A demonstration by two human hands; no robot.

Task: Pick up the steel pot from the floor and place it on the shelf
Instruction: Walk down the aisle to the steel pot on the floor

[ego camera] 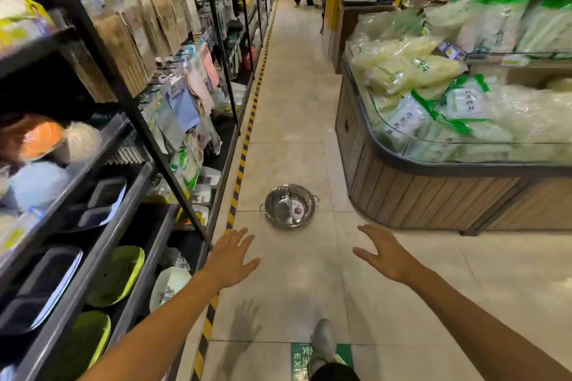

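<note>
Resting: pot (289,206) upright on floor (291,108), 12 o'clock of both hands
Left hand (230,258): wide, empty
Right hand (382,254): wide, empty
Shelf (130,182): 9 o'clock

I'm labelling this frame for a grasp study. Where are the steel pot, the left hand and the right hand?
steel pot (289,206): head view, on its inner bottom.
left hand (230,258): head view, on the back of the hand.
right hand (385,257): head view, on the back of the hand.
</note>
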